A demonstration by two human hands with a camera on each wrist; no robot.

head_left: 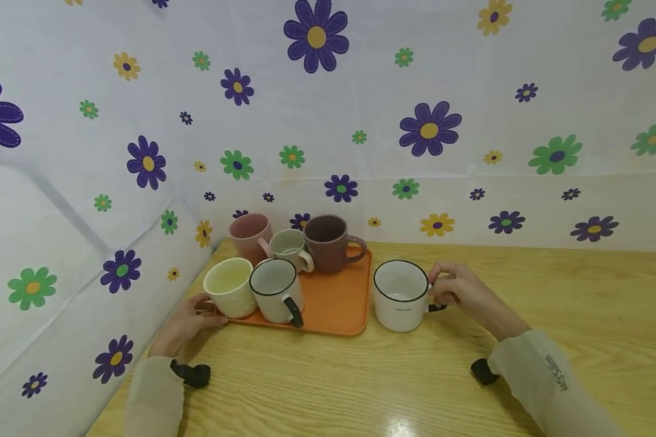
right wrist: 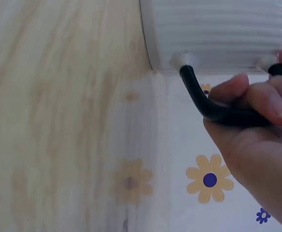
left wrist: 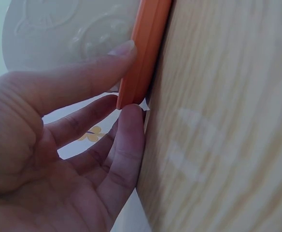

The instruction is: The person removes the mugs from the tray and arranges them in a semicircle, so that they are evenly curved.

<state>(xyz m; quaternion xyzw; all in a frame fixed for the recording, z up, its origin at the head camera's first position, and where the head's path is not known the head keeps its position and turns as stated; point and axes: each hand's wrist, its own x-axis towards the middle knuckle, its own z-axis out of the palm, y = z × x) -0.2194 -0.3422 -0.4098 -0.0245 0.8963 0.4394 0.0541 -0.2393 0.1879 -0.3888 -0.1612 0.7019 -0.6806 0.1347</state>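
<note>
My right hand [head_left: 461, 294] grips the black handle [right wrist: 218, 114] of a wide white mug [head_left: 400, 312] with a dark rim. This mug is upright, just right of an orange tray [head_left: 336, 303]. At the tray's front left corner, my left hand [head_left: 188, 321] pinches the edge, thumb near the rim and fingertips at its underside in the left wrist view. Beside that thumb stands a pale yellow mug [head_left: 232, 297] with a raised pattern. Next to it on the tray is a white mug [head_left: 279, 297] with a black handle pointing forward.
Along the tray's back stand a pink mug [head_left: 248, 240], a small grey-green mug [head_left: 288, 246] and a mauve-brown mug [head_left: 325, 249]. The tray lies on a wooden table [head_left: 317, 382]. A flowered cloth [head_left: 361, 97] rises behind the table and along its left side.
</note>
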